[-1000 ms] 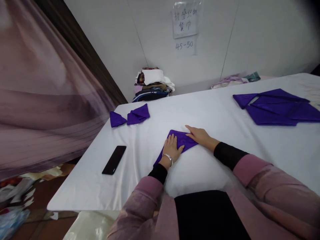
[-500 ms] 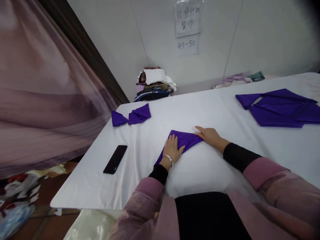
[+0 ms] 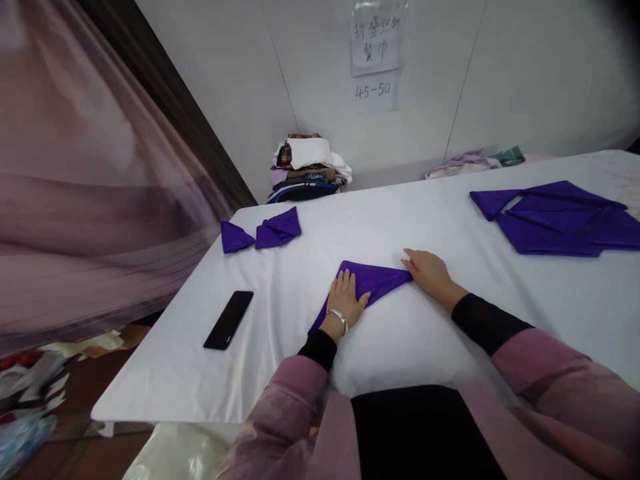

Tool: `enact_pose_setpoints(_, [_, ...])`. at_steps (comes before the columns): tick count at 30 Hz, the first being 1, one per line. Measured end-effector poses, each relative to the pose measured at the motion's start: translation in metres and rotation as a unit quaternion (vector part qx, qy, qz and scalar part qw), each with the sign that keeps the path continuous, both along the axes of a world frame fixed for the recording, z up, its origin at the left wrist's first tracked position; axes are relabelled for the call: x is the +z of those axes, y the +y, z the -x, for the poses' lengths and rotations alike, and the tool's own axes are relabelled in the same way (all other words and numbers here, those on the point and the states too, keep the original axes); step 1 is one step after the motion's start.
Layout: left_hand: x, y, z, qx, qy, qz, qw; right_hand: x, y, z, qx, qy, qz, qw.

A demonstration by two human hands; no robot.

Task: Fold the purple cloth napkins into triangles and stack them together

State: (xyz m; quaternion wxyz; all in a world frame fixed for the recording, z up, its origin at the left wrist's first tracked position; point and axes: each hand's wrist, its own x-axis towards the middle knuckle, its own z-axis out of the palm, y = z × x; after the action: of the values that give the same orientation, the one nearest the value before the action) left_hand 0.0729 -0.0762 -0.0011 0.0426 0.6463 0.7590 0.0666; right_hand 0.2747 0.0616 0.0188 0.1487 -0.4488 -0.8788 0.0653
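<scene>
A folded purple napkin (image 3: 377, 280) lies on the white-covered table in front of me, with one point toward the right and another toward the lower left. My left hand (image 3: 346, 298), with a bracelet at the wrist, rests flat on its left part, fingers stretched out and thumb apart; it hides some of the cloth. At the right point, my right hand (image 3: 430, 272) has its fingers closed on the tip of the napkin, the index finger reaching past it. The very tip is hidden under the fingers.
Two folded purple pieces (image 3: 278, 228) sit at the table's far left. A black phone (image 3: 229, 320) lies near the left edge. Several flat purple napkins (image 3: 555, 220) overlap at the right. Behind the table (image 3: 170, 380) is a clothes pile (image 3: 307, 170); a curtain (image 3: 100, 200) hangs left.
My right hand has moved slightly to the right along with the napkin's right point, which now reaches farther out. My left hand has stayed flat in place.
</scene>
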Motion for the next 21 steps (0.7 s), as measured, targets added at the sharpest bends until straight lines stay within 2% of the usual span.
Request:
enact_pose_setpoints(3, [0.002,0.000,-0.001,0.000,0.015,0.005,1.000,0.005,-0.037,0.019,0.121,0.088,-0.008,0.989])
enact_pose_setpoints(6, [0.005,-0.001,0.000,-0.017,0.049,0.037,0.998,0.002,-0.082,0.044,0.288,0.070,0.044,0.954])
enact_pose_setpoints(8, [0.005,-0.001,0.000,-0.038,0.071,0.061,0.995,-0.003,-0.100,0.055,0.334,0.046,0.067,0.939])
enact_pose_setpoints(11, [0.005,-0.001,-0.001,-0.036,0.074,0.052,0.995,-0.012,-0.101,0.056,0.329,0.017,0.071,0.942])
enact_pose_setpoints(15, [0.003,0.000,-0.002,-0.003,0.042,0.012,0.999,-0.021,-0.076,0.037,0.300,-0.012,0.054,0.952])
enact_pose_setpoints(21, [0.002,0.002,-0.002,0.002,0.020,0.012,1.000,-0.028,-0.040,-0.005,0.255,-0.047,0.013,0.966])
